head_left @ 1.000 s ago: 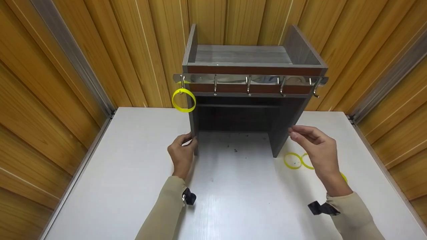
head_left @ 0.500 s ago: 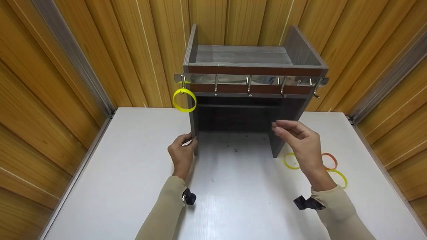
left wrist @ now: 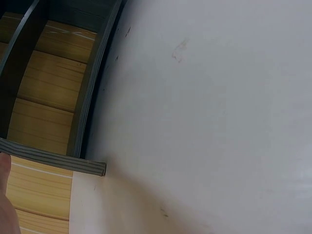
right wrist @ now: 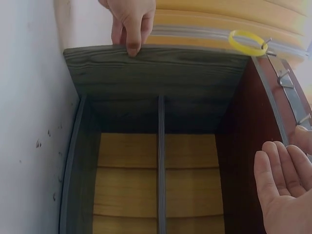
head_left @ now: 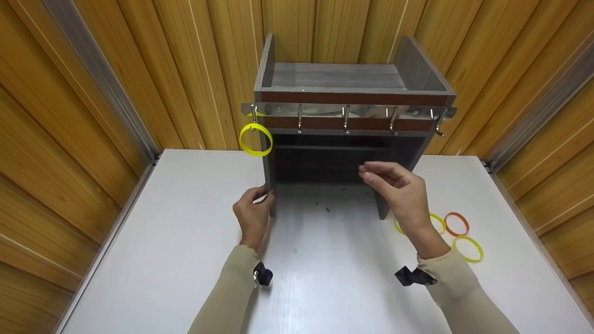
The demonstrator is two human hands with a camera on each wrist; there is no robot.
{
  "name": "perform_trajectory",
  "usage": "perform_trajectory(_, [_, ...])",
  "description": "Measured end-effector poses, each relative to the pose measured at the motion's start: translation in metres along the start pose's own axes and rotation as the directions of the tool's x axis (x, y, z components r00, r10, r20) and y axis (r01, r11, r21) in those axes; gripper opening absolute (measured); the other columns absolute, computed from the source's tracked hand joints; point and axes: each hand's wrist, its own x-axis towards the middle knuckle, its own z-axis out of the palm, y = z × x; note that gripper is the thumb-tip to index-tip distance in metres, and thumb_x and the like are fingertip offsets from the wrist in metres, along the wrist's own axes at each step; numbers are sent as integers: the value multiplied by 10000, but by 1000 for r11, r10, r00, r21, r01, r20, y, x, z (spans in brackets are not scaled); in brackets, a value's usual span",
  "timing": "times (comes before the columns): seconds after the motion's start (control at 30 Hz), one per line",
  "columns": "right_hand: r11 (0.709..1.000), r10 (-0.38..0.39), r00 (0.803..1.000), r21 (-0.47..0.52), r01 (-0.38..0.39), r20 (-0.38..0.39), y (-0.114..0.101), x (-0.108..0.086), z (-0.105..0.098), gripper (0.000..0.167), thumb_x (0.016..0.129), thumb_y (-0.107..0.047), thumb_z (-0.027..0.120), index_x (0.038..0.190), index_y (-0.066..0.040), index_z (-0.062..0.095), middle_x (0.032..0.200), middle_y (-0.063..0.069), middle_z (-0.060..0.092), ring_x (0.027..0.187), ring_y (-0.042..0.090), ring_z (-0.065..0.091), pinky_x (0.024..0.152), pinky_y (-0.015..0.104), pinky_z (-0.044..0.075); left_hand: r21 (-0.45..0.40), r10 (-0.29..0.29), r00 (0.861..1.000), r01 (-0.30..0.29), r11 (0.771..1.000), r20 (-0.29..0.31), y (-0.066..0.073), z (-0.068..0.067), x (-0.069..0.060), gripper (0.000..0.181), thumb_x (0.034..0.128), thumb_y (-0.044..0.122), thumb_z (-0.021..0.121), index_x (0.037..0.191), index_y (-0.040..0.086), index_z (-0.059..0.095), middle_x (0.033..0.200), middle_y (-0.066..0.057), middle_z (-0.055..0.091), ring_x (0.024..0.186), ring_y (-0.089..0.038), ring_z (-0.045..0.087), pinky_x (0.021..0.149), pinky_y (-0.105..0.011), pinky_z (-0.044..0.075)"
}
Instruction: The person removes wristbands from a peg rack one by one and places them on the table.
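My left hand (head_left: 253, 213) pinches the front edge of the left side panel (head_left: 268, 171) of a dark grey wooden shelf; the right wrist view shows the thumb (right wrist: 133, 46) on the panel's inner face. Before the shelf's lower opening, my right hand (head_left: 401, 199) is raised with nothing in it. Its fingers (right wrist: 278, 170) are nearly straight, the palm showing in the right wrist view. A metal hook rail (head_left: 322, 110) runs across the shelf front. From its leftmost hook hangs a yellow ring (head_left: 255, 153), apart from both hands.
On the white table (head_left: 153, 260), right of the shelf, lie an orange ring (head_left: 467, 227) and several yellow ones, such as the nearest yellow ring (head_left: 481, 254); my right forearm partly hides them. Wood-patterned walls (head_left: 83, 116) enclose the table at the back and sides.
My right hand has moved left and slightly up, from beside the shelf's right panel to in front of its opening, uncovering more rings. The left hand and hanging ring have stayed put.
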Motion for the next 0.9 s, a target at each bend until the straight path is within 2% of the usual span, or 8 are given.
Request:
perform_trajectory(0.47, [999, -51, 996, 7, 51, 74, -6, 15, 25, 267, 960, 32, 759, 1226, 45, 735, 1200, 183, 755, 1112, 294, 744, 973, 375, 590, -4, 21, 1000, -21, 1000, -6, -1, 1, 0, 192, 805, -147, 829, 963, -43, 792, 961, -136, 784, 922, -307, 781, 792, -413, 657])
perform_trajectory(0.7, [995, -65, 993, 79, 57, 95, -9, 22, 40, 249, 952, 58, 756, 1198, 79, 730, 1187, 210, 751, 1098, 302, 748, 964, 386, 601, 57, 37, 999, -37, 998, -1, -1, 1, -1, 166, 831, -123, 824, 963, -27, 791, 966, -112, 789, 916, -277, 787, 763, -346, 656])
perform_trajectory(0.9, [991, -71, 993, 122, 59, 97, -10, 28, 52, 238, 942, 56, 768, 1179, 70, 744, 1158, 212, 759, 1075, 320, 754, 953, 404, 606, 59, 29, 1000, -28, 998, -12, 0, 1, -1, 180, 810, -127, 839, 955, -34, 788, 960, -133, 788, 904, -289, 786, 767, -394, 659])
